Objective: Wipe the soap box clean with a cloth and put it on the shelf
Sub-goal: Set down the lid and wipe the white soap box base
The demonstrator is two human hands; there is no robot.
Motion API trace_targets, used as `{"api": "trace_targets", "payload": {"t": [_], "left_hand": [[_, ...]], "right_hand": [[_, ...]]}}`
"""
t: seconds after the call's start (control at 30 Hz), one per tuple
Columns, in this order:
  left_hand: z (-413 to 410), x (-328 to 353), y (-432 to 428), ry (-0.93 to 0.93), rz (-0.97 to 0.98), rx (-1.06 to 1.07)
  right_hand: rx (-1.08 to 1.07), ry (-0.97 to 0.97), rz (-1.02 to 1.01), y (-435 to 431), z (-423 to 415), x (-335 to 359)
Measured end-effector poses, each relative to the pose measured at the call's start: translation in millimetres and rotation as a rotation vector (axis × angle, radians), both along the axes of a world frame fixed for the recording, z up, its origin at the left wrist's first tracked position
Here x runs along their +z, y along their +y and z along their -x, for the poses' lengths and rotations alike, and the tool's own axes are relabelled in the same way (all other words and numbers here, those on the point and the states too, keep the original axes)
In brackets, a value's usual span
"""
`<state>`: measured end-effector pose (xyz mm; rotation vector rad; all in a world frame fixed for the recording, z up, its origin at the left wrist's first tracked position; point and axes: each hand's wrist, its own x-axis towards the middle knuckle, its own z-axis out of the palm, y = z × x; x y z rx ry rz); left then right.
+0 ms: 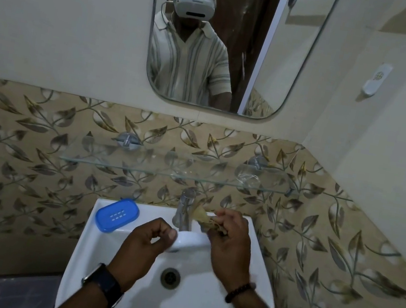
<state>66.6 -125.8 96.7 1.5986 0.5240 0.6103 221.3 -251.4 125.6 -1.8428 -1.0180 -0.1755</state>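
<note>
Above the 2 hands, a glass shelf (181,167) crosses leaf-patterned tiles (35,152). The right hand (229,244) grips a crumpled cloth (208,218); the left hand (147,241) curls empty over the white sink (88,255), blue soap box (117,215) on the rim to its left.

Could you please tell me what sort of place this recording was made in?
Most likely a small home bathroom: a white washbasin with a chrome tap, a wall mirror above it, and a glass shelf fixed to leaf-patterned tiles. A blue soap box sits on the basin's rim.
</note>
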Motion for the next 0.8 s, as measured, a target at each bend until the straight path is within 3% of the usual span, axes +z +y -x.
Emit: {"api": "trace_targets", "payload": {"t": [0.03,0.1,0.27,0.4,0.47,0.67,0.73,0.8], "left_hand": [[-4.9,1.6,-4.1,-0.028,0.06,0.017],[-14.3,3.5,-8.3,-0.055,0.151,0.049],[-13.0,-0.2,-3.7,-0.106,0.262,0.062],[-11.8,2.7,-8.8,-0.182,0.313,0.057],[-13.4,4.2,-10.7,-0.203,0.344,0.061],[-11.1,8.8,-2.6,-0.179,0.302,-0.01],[-11.4,13.2,-2.7,-0.185,0.297,-0.027],[-12.6,18.5,-5.6,-0.214,0.292,-0.043]], "right_hand": [[-0.034,-0.109,-0.04,3.1,11.7,-3.8],[0.099,-0.266,-0.084,8.2,34.0,-15.4],[0.322,-0.44,-0.033,-3.9,24.7,-23.9],[0.106,-0.21,-0.069,-7.6,5.0,-23.3],[0.037,-0.187,-0.077,-4.7,8.9,-22.9],[0.274,-0.613,0.018,-14.6,13.1,-18.5],[0.221,-0.543,0.007,-14.2,4.0,-11.9],[0.141,-0.32,-0.047,-12.7,-5.0,-6.2]]}}
